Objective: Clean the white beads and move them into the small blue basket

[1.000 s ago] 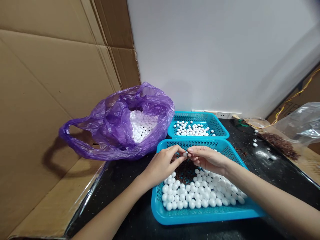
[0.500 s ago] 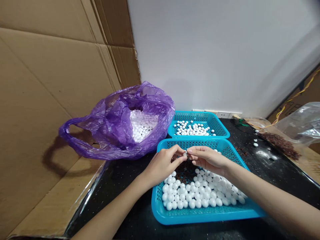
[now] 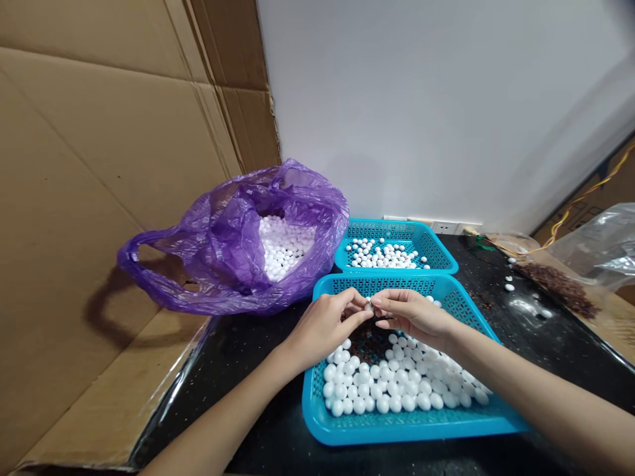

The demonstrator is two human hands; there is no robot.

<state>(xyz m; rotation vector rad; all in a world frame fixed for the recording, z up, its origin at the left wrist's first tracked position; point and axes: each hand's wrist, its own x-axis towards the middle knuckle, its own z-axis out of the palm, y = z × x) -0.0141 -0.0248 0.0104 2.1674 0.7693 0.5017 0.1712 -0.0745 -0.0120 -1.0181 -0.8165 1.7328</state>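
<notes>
My left hand (image 3: 325, 324) and my right hand (image 3: 409, 314) meet fingertip to fingertip over the near blue basket (image 3: 317, 423). Between them they pinch one small white ball (image 3: 368, 306). Below the hands lie several loose white balls (image 3: 391, 387) and a patch of brown bits (image 3: 367, 344) on the basket floor. A second blue basket (image 3: 439, 254) stands just behind, holding several smaller white balls (image 3: 384, 256).
An open purple plastic bag (image 3: 223, 258) full of white balls sits to the left of the baskets. Cardboard sheets (image 3: 99, 165) wall off the left side. At the right lie a brown pile (image 3: 555, 284), stray white balls (image 3: 507, 287) and a clear plastic bag (image 3: 600, 244).
Both hands stay together on the small ball, with only slight finger movement. The view has shifted a little.
</notes>
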